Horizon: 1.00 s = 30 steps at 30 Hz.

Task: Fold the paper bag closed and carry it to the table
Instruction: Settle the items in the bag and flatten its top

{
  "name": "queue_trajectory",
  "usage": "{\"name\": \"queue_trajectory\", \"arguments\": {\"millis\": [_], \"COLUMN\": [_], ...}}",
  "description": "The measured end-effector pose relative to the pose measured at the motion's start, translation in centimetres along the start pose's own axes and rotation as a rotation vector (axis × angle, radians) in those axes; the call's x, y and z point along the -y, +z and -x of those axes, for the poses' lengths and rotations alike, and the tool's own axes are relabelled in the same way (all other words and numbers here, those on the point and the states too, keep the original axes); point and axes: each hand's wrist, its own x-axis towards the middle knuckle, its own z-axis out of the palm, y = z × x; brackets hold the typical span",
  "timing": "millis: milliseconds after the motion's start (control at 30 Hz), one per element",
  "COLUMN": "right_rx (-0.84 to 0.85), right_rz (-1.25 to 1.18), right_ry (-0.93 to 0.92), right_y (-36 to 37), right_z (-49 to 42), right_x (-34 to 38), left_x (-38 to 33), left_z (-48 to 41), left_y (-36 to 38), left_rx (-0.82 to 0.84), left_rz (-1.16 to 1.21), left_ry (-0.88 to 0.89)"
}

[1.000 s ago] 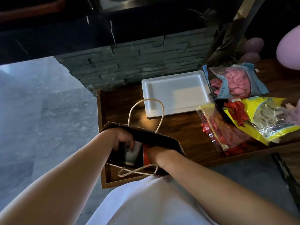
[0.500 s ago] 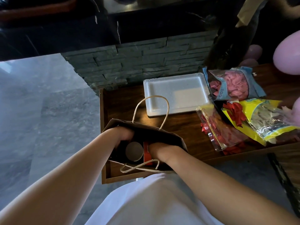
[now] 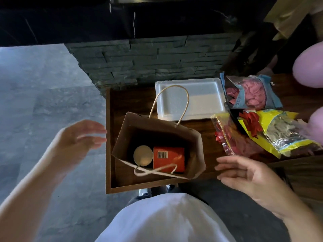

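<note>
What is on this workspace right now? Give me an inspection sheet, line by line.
Surface: dark wooden table with a raised edge.
Job's things: paper bag upright, open, unfolded; orange box and round lid inside.
Clutter: white foam tray, balloon packets, yellow packet.
Grippers: left hand and right hand open, either side of the bag, touching nothing.
Cables: nothing seen.
Surroundings: grey stone wall, pink balloons.

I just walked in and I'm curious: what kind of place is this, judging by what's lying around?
Probably a room being set up for a party. Packets of uninflated balloons lie on a dark wooden table, pink inflated balloons float at the right, and an open paper bag holds small items.
</note>
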Motion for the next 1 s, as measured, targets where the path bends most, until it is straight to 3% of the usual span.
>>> {"name": "queue_trajectory", "arguments": {"millis": [100, 167, 333, 567, 667, 867, 1000], "right_rx": [0.009, 0.026, -0.063, -0.217, -0.183, -0.050, -0.086], "right_rz": [0.017, 0.028, 0.090, 0.082, 0.063, 0.054, -0.054], "right_ry": [0.192, 0.207, 0.130, -0.065, -0.089, -0.204, -0.246], "right_y": [2.8, 5.5, 10.0, 8.5, 8.1, 7.1, 6.3], "right_z": [-2.0, -3.7, -6.5, -6.4, -6.4, -7.1, -7.3], "right_x": [-3.7, -5.4, -6.7, -6.4, -6.8, -5.4, -4.9], "left_x": [6.0, 9.1, 11.7, 11.8, 10.6, 9.1, 9.3], "left_z": [-0.9, -1.3, -1.1, 0.9, 0.6, -0.1, -0.4], "left_y": [3.0, 5.8, 9.7, 7.8, 7.4, 6.3, 5.2], "left_rx": [0.190, 0.280, 0.188, 0.041, -0.034, 0.074, 0.044], "left_rz": [-0.077, -0.079, -0.207, -0.155, -0.222, -0.343, -0.340], "left_ry": [-0.211, -0.267, -0.140, -0.077, 0.054, 0.253, 0.389]}}
